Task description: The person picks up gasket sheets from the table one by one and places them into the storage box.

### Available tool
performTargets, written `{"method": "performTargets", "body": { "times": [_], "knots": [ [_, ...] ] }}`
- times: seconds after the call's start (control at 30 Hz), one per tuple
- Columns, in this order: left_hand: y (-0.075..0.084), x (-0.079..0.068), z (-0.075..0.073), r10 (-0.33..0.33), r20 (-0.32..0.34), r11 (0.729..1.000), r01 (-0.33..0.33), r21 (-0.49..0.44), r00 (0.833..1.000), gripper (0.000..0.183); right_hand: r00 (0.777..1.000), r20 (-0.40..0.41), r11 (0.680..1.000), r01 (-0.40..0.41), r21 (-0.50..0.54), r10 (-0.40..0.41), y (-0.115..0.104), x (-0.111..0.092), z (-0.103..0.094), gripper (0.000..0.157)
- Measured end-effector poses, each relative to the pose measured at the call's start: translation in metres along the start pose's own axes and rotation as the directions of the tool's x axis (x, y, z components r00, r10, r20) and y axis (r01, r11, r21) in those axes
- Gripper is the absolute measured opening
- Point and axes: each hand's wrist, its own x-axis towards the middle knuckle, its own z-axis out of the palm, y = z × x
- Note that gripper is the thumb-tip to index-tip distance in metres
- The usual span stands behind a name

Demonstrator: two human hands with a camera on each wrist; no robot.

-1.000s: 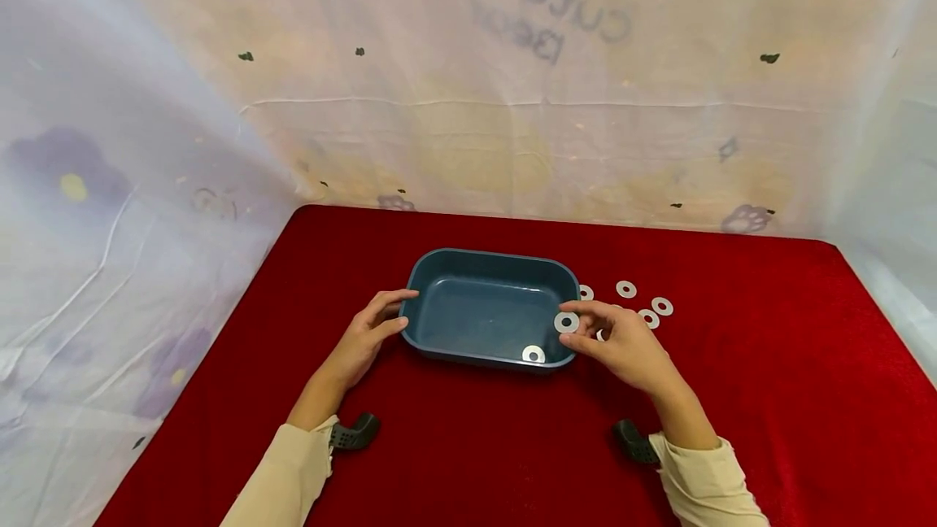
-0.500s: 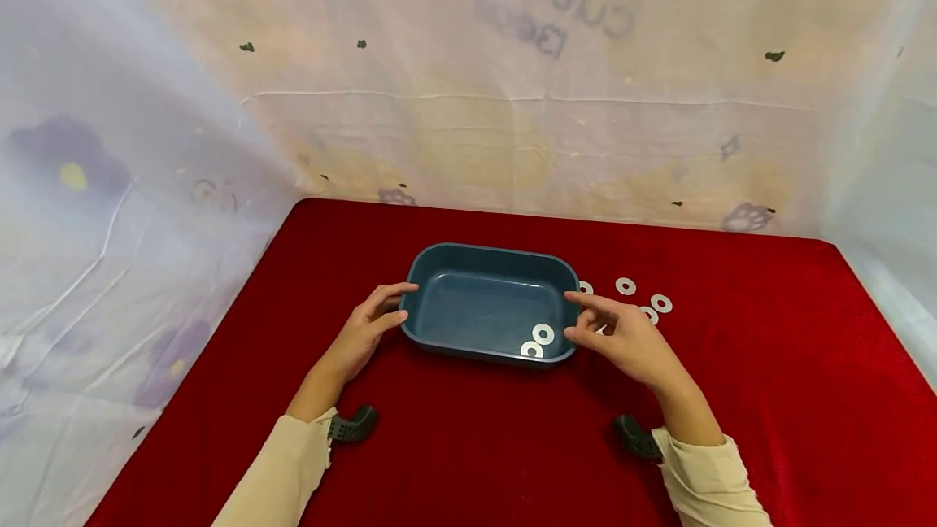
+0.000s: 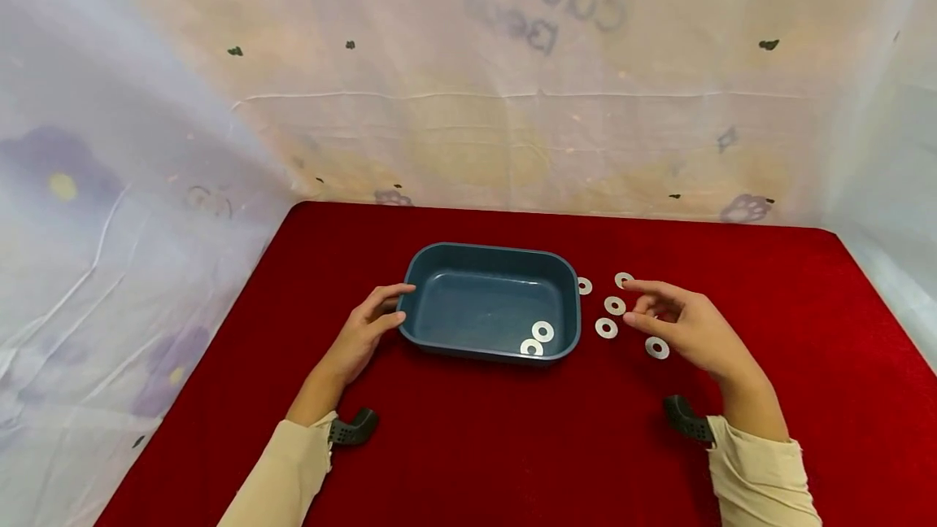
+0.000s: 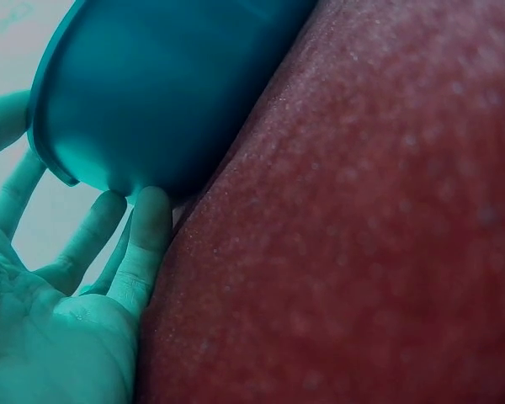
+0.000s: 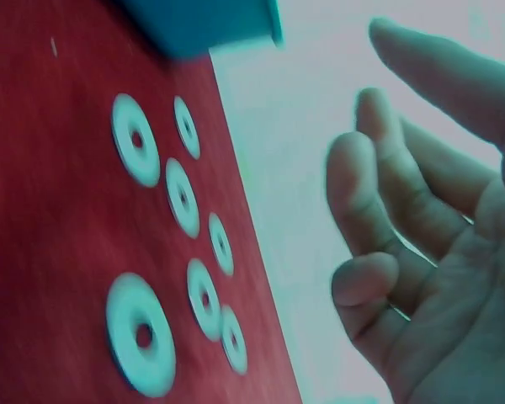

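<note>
A dark blue rectangular plastic box (image 3: 468, 311) stands on the red cloth, with two flat metal washers (image 3: 542, 332) in its near right corner. At its left end my left hand (image 3: 366, 332) grips the rim, and in the left wrist view several fingertips (image 4: 151, 215) press the outer wall. My right hand (image 3: 691, 328) hovers to the right of the box, thumb and index finger apart, nothing between them. Below and around it several loose washers (image 3: 606, 328) lie on the cloth. The right wrist view shows these washers (image 5: 140, 335) below the bent fingers (image 5: 353, 172).
Red cloth (image 3: 468, 446) covers the table. Behind it hangs a pale printed curtain (image 3: 468, 145), with further curtain (image 3: 88, 283) along the left side. Each wrist wears a dark strap mount (image 3: 355, 427).
A washer that my right hand held has dropped into the box beside the first one. That hand has then moved right, over the loose washers. My left hand stays at the box.
</note>
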Motion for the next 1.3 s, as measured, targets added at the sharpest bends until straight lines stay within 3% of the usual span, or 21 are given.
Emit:
{"method": "performTargets", "body": {
  "times": [0.27, 0.53, 0.93, 1.3],
  "knots": [
    [0.001, -0.001, -0.002, -0.002, 0.003, 1.000, 0.002, 0.003, 1.000, 0.046, 0.993, 0.065, 0.984, -0.090, -0.153, 0.101, 0.024, -0.013, -0.024, 0.048],
    [0.000, -0.003, -0.001, -0.014, 0.000, 1.000, 0.014, -0.016, 1.000, 0.046, 0.983, 0.128, 0.969, -0.098, -0.228, 0.130, 0.034, -0.018, -0.024, 0.043],
    [-0.001, -0.004, 0.002, -0.019, -0.002, 1.000, 0.019, -0.018, 1.000, 0.047, 0.987, 0.098, 0.944, -0.087, -0.319, 0.124, 0.050, -0.018, -0.017, 0.040],
    [0.000, 0.000, 0.002, 0.007, -0.005, 1.000, -0.007, -0.025, 1.000, 0.046, 0.987, 0.121, 0.945, -0.064, -0.322, 0.108, 0.044, -0.015, -0.019, 0.032]
  ]
}}
